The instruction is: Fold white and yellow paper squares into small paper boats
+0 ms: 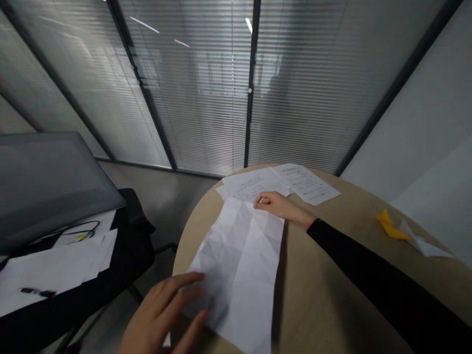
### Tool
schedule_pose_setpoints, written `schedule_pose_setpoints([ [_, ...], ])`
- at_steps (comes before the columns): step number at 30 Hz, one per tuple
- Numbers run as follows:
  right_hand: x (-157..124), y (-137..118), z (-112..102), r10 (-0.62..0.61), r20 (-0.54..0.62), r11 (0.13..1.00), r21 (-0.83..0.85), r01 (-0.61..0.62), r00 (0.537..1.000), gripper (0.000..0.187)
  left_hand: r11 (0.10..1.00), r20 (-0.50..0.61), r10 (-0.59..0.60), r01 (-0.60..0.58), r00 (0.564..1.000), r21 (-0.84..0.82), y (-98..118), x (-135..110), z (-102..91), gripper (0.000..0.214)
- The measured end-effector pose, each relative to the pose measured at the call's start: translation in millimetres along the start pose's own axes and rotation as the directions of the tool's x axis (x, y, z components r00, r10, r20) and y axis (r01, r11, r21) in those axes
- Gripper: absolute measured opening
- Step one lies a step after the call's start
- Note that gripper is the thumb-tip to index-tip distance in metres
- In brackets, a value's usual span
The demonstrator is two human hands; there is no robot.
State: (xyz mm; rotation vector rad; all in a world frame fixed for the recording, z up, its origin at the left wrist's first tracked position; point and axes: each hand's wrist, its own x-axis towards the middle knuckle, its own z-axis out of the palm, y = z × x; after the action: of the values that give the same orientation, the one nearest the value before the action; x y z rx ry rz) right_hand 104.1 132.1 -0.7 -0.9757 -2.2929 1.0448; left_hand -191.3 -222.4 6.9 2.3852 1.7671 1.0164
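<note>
Head camera, and we're looking down on a round pale wood table (324, 290) with a large creased white paper sheet (239, 265) lying flat on it, its long axis running away from the person, from the near table edge toward the far side. Up at the far end, the right hand (282, 205) sits at the sheet's top edge, with its curled fingers (260, 201) drawn narrow. From here I can't tell whether they're pinching that edge or just resting on it. A black sleeve (368, 275) runs back from that wrist across the table. Down at the near end, the left hand (162, 309) is a little blurred, its spread fingers (193, 281) wide open and reaching onto the sheet's lower left edge, not gripping. So the sheet stretches lengthwise between the two hands, the right at its far end, the left at its near corner. Just past the right hand lie two printed white pages (306, 183), and out to the right sit a folded yellow paper piece (389, 226) and a folded white paper piece (424, 248).
</note>
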Motion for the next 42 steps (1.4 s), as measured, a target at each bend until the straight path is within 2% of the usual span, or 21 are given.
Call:
schedule_pose_setpoints([
  [1,2.6,-4.1,6.1,-0.017,-0.035,0.999,-0.047,0.015,0.999,0.017,0.994,0.019,0.102,-0.103,0.995,0.042,5.1,8.3,5.6,0.034],
  [2,3.7,-9.5,11.5,-0.035,-0.083,0.996,-0.09,0.027,0.996,0.014,0.984,0.067,0.153,-0.158,0.986,0.081,9.8,16.7,12.3,0.041],
  [5,-6.7,-34.0,27.4,-0.133,-0.242,0.97,-0.229,0.076,0.961,0.018,0.962,0.191,0.2,-0.229,0.961,0.146,18.3,35.8,34.9,0.065],
  [6,-15.5,-44.3,34.3,-0.233,-0.269,0.932,-0.336,0.136,0.934,0.023,0.962,0.218,0.193,-0.229,0.957,0.152,18.8,38.8,41.7,0.073],
  [8,-39.6,-64.3,51.8,-0.393,-0.168,0.852,-0.436,0.289,0.904,0.035,0.961,0.25,0.176,-0.22,0.952,0.165,17.1,40.2,52.1,0.088],
  [9,-53.3,-72.0,61.6,-0.433,-0.062,0.822,-0.437,0.366,0.899,0.043,0.961,0.258,0.172,-0.219,0.951,0.169,15.5,39.3,55.3,0.093],
  [11,-77.6,-78.9,79.2,-0.436,0.147,0.797,-0.396,0.457,0.888,0.06,0.959,0.263,0.174,-0.225,0.949,0.175,12.6,36.6,58.1,0.097],
  [13,-90.4,-71.9,87.9,-0.386,0.227,0.81,-0.381,0.446,0.894,0.069,0.959,0.272,0.176,-0.228,0.946,0.169,11.4,35.2,57.1,0.099],
  [15,-87.5,-53.5,84.4,-0.319,0.226,0.827,-0.408,0.386,0.921,0.076,0.964,0.289,0.167,-0.218,0.943,0.155,12.1,36.0,54.6,0.1],
  [18,-62.6,-19.7,64.6,-0.256,0.174,0.829,-0.466,0.309,0.951,0.077,0.971,0.291,0.156,-0.201,0.944,0.131,13.8,39.1,51.6,0.101],
  [21,-40.5,3.2,44.6,-0.214,0.133,0.818,-0.517,0.252,0.968,0.076,0.964,0.267,0.181,-0.225,0.947,0.144,12.1,41.1,51.7,0.101],
  [23,-39.1,9.8,33.7,-0.207,0.086,0.812,-0.54,0.221,0.974,0.071,0.948,0.266,0.208,-0.261,0.941,0.181,8.5,42.0,53.0,0.101],
  [25,-51.5,13.1,20.4,-0.242,0.008,0.807,-0.553,0.206,0.97,0.067,0.932,0.263,0.236,-0.294,0.936,0.212,3.8,43.5,53.6,0.103],
  [27,-78.1,18.3,-0.4,-0.303,-0.092,0.798,-0.569,0.199,0.949,0.064,0.915,0.247,0.287,-0.341,0.925,0.215,-0.5,46.2,52.3,0.106],
  [29,-117.0,30.4,-31.3,-0.332,-0.24,0.783,-0.609,0.125,0.912,0.061,0.903,0.253,0.312,-0.369,0.916,0.222,-2.9,51.0,48.8,0.105],
  [32,-188.8,63.1,-89.8,-0.361,-0.46,0.708,-0.702,-0.083,0.812,0.052,0.905,0.282,0.283,-0.352,0.917,0.237,-1.4,66.2,44.0,0.099],
  [35,-257.1,102.4,-138.4,-0.327,-0.62,0.54,-0.742,-0.398,0.713,0.046,0.914,0.281,0.301,-0.359,0.911,0.188,10.8,97.8,48.6,0.094],
  [37,-289.1,123.8,-154.3,-0.277,-0.687,0.421,-0.716,-0.558,0.672,0.049,0.92,0.31,0.327,-0.376,0.893,0.114,28.6,128.9,60.1,0.086],
  [39,-305.6,137.4,-157.7,-0.246,-0.704,0.366,-0.704,-0.608,0.666,0.048,0.922,0.332,0.357,-0.386,0.873,0.023,53.2,165.0,78.5,0.074],
  [40,-308.5,140.8,-156.6,-0.23,-0.701,0.367,-0.705,-0.607,0.675,0.043,0.921,0.343,0.373,-0.389,0.862,-0.023,66.5,183.0,90.0,0.068],
  [42,-306.5,141.3,-152.2,-0.21,-0.698,0.434,-0.694,-0.574,0.685,0.036,0.907,0.351,0.421,-0.401,0.837,-0.132,90.5,215.1,116.2,0.056],
])
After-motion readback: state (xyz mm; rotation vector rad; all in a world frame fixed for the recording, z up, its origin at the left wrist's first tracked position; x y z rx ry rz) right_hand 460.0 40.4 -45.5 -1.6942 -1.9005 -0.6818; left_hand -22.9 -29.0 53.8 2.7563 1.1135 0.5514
